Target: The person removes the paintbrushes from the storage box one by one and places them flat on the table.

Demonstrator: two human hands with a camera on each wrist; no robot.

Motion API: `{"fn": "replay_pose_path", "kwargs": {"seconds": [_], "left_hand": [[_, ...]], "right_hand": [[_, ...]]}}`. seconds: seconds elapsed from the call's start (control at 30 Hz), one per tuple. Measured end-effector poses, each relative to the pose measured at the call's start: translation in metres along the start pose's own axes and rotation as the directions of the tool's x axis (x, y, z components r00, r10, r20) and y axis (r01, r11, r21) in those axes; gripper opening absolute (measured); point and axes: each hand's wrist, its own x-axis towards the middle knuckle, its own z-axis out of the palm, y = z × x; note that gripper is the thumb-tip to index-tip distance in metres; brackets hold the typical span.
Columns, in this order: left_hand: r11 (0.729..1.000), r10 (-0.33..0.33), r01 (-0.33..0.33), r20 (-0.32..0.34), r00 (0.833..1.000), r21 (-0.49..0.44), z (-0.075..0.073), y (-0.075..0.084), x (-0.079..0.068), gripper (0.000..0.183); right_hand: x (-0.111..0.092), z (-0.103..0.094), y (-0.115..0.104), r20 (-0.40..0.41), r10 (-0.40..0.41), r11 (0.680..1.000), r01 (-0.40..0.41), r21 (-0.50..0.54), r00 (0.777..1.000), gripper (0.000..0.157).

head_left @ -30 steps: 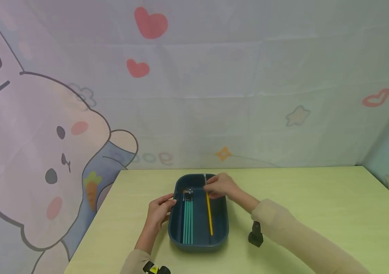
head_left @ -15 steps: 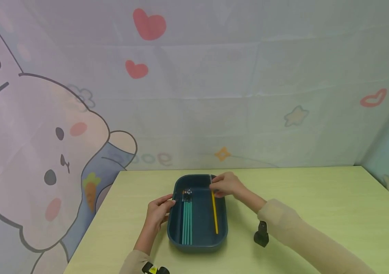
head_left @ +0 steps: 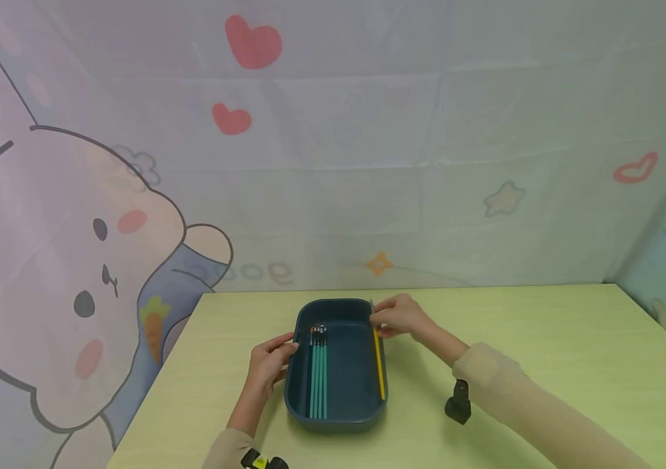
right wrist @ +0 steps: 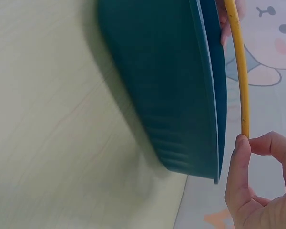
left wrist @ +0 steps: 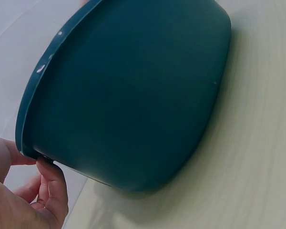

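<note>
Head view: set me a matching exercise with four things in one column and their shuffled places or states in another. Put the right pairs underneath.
Column one
1. Left grip
2. Tray
3. Yellow stick
4. Teal-handled brushes

Column two
A. Pinched between thumb and finger of the right grip
B. Lying side by side inside the tray
C. Holding the tray's rim
D. Standing on the pale table

Right pairs: 1-C, 2-D, 3-A, 4-B
</note>
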Motion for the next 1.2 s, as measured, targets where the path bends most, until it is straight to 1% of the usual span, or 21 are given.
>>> {"fn": "replay_pose_path", "kwargs": {"seconds": [0.3, 0.5, 0.73, 0.93, 1.2], "left_hand": [[1.0, -0.001, 0.001, 0.002, 1.0, 0.0, -0.002, -0.001, -0.001, 0.038], [1.0, -0.005, 0.005, 0.0, 1.0, 0.003, -0.002, -0.001, -0.002, 0.038], [1.0, -0.002, 0.002, -0.001, 1.0, 0.004, -0.002, -0.001, -0.002, 0.038], [1.0, 0.0, 0.0, -0.001, 1.0, 0.004, 0.0, 0.0, -0.003, 0.037], [1.0, 0.0, 0.0, 0.002, 1.0, 0.003, 0.001, -0.001, -0.003, 0.038]], "right_hand": [[-0.002, -0.008, 0.007, 0.001, 0.006, 1.0, -0.006, 0.008, 1.0, 0.045], [0.0, -0.011, 0.013, -0.014, 0.021, 0.999, -0.02, 0.032, 1.0, 0.042], [-0.004, -0.014, 0.018, 0.006, 0.025, 1.0, -0.025, 0.011, 1.0, 0.04], [-0.004, -0.014, 0.026, 0.011, 0.031, 0.999, -0.031, 0.01, 0.999, 0.041], [0.001, -0.01, 0.04, 0.014, 0.032, 0.999, -0.033, 0.027, 0.999, 0.037]]}}
